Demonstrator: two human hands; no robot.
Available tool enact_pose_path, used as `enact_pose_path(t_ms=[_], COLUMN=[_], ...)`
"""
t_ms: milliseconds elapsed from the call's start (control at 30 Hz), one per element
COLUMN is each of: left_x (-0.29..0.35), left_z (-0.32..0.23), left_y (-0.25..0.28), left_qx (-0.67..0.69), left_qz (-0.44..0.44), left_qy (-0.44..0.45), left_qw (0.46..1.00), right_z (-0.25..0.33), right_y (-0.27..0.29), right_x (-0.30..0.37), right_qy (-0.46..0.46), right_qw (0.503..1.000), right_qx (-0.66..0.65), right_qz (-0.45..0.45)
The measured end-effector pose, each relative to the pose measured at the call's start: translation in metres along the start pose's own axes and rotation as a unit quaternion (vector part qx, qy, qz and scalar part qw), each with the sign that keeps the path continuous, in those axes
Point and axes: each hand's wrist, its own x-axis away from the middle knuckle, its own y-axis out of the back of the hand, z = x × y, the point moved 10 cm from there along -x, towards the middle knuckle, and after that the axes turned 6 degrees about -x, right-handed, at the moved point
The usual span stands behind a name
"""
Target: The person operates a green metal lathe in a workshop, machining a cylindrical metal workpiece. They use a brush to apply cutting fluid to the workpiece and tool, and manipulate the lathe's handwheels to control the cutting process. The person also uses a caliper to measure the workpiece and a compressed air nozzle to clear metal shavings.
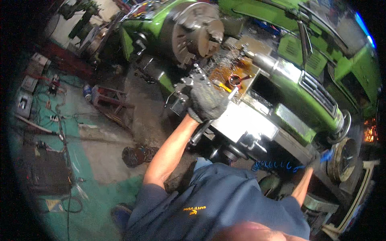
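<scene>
My left hand point(208, 100), in a dark grey glove, lies over the tool post point(189, 86) of a green lathe. Its back is toward me, and its fingers cannot be made out against the dark metal. A pale metal rod point(233, 93) sticks up just right of the glove. Far to the right, my right hand point(315, 162) is closed on a blue air gun point(326, 156), somewhat blurred. A blue coiled hose point(277, 165) runs to that hand. The big chuck point(197, 32) stands beyond my left hand.
Metal chips and brown oily fluid cover the tray point(225, 74), where a ring-shaped part point(234, 80) lies. The tailstock point(287, 70) is to the right, with a handwheel point(343, 126). Cables cross the green floor point(100, 201) at left. Sparks point(370, 130) glow at far right.
</scene>
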Motion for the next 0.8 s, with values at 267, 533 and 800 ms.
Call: enact_pose_path(t_ms=[267, 533, 800], left_x=[-0.020, -0.015, -0.015], left_z=[0.014, 0.009, 0.016], left_y=[0.051, 0.037, 0.047], left_qx=[0.136, 0.138, 0.163], left_qz=[-0.127, -0.146, -0.167], left_qy=[0.050, 0.017, 0.035], left_qw=[0.981, 0.979, 0.972], right_z=[-0.055, 0.166, 0.303], right_y=[0.068, -0.038, -0.179], right_x=[0.108, 0.176, 0.221], right_qy=[-0.220, -0.002, 0.010], right_qw=[0.895, 0.916, 0.841], right_qx=[-0.364, -0.226, -0.201], right_qz=[0.133, 0.330, 0.502])
